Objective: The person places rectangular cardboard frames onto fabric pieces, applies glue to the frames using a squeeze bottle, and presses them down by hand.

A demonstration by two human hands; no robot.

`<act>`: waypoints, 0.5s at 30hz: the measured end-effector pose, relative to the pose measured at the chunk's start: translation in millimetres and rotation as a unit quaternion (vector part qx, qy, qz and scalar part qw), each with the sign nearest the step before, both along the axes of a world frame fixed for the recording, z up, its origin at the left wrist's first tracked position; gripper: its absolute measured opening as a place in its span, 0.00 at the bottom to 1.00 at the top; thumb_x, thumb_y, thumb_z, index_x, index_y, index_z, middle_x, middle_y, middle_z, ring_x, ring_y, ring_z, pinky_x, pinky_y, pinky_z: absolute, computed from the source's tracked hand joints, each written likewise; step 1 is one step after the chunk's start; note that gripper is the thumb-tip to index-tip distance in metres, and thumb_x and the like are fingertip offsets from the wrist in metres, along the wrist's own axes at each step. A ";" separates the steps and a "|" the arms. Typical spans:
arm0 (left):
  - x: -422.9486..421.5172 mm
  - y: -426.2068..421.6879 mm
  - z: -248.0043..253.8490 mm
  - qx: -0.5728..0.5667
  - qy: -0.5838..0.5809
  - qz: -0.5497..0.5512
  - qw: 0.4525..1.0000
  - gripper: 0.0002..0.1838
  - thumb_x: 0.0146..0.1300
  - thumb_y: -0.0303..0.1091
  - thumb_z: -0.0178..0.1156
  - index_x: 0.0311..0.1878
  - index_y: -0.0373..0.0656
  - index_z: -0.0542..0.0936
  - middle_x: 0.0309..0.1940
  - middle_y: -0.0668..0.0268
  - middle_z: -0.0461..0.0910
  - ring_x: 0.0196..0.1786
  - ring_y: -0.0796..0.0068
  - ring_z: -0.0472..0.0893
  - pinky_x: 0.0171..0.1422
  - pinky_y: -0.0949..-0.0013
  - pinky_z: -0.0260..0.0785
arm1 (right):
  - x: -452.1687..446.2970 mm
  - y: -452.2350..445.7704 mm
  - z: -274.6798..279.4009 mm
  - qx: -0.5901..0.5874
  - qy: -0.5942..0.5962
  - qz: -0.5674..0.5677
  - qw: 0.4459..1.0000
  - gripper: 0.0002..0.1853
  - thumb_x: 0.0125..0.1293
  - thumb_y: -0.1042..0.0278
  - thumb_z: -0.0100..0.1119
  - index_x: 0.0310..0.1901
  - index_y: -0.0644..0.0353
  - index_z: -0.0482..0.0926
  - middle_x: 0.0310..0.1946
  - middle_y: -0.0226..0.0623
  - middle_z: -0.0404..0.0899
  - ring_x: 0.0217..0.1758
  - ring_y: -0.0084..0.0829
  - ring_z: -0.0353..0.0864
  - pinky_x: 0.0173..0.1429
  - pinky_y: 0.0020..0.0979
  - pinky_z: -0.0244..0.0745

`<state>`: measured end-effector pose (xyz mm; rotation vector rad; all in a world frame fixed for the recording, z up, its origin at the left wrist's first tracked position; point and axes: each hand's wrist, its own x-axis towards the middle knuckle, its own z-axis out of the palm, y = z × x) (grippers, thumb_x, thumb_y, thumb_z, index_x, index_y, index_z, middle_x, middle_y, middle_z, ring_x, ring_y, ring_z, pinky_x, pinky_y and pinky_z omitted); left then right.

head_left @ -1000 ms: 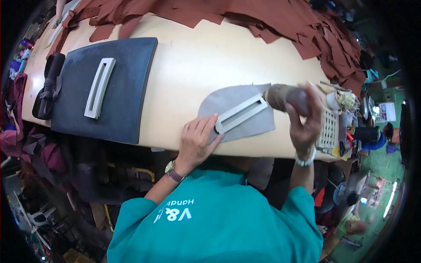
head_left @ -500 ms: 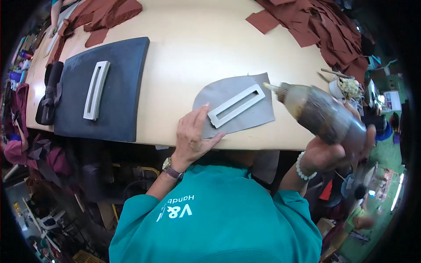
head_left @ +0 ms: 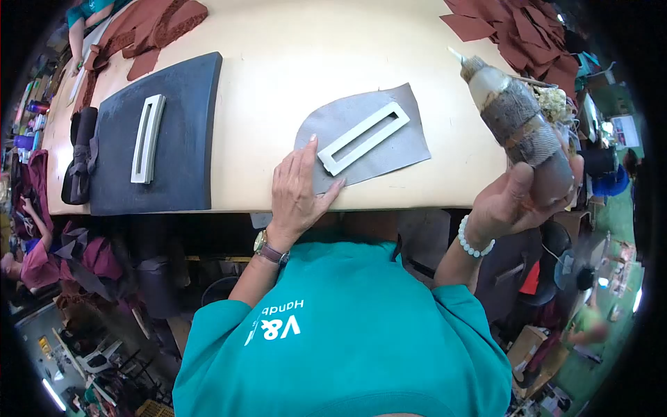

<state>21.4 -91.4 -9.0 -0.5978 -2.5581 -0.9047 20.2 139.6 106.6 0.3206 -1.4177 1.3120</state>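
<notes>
Grey sheet, one end rounded [head_left: 413,146], on pale surface [head_left: 264,104], near side; whitish slotted rectangular frame [head_left: 369,144] atop. Left hand [head_left: 295,191]: grip loosely spread, touching sheet's left edge. Right hand [head_left: 517,201]: grip closed around brown, wrapped nozzle bottle [head_left: 517,118], right.

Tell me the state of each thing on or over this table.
Bottle: tilted, nozzle up, gripped by right hand
Grey piece: lying flat, edge under left hand
Slotted frame on it: lying flat
Dark mat: lying flat
Second frame on mat: lying flat
Dark roll: tied
Reddish-brown scraps at right: overlapping
</notes>
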 end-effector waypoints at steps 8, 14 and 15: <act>1.2 -0.5 -2.6 0.016 0.000 -0.005 1.000 0.41 0.48 0.36 0.70 0.65 0.34 0.62 0.48 0.56 0.77 0.52 0.58 0.74 0.56 0.58 0.64 | 9.5 1.4 -10.9 -0.100 -0.013 0.060 0.993 0.37 0.49 0.78 0.70 0.61 0.60 0.63 0.59 0.48 0.65 0.60 0.35 0.68 0.63 0.36 0.69; -3.2 0.7 1.0 0.013 -0.003 -0.010 1.000 0.40 0.48 0.33 0.70 0.64 0.35 0.63 0.48 0.58 0.77 0.52 0.59 0.74 0.56 0.58 0.64 | 17.2 7.9 -27.4 0.045 -0.201 0.009 0.979 0.33 0.54 0.82 0.63 0.61 0.62 0.61 0.56 0.43 0.67 0.58 0.35 0.70 0.62 0.33 0.67; -1.0 -1.0 1.4 0.012 -0.012 -0.011 1.000 0.40 0.48 0.33 0.70 0.64 0.35 0.63 0.48 0.58 0.77 0.52 0.59 0.74 0.56 0.59 0.64 | 15.4 6.6 -27.6 0.003 -0.123 0.002 0.992 0.33 0.53 0.82 0.63 0.60 0.62 0.61 0.55 0.43 0.67 0.58 0.35 0.70 0.62 0.35 0.67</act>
